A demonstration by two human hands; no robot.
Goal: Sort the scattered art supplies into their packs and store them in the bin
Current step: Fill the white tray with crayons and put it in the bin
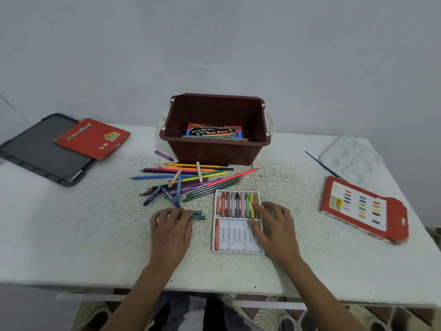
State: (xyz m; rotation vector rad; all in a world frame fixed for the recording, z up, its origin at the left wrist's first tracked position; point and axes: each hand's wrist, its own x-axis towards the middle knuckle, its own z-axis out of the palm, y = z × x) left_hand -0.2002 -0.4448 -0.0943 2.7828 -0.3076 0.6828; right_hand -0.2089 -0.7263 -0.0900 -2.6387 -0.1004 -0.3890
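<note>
Speckled table (298, 187): brown bin (210, 151) with watercolour box (213, 132), tray (238, 252) of pastels (236, 204)

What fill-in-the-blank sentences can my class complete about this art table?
The water colour box lies inside the ____ bin. The fingers of the ____ hand rest on the white pastel tray. The thin blue paintbrush lies beside the white ____.
Missing words: brown; right; palette.
</note>
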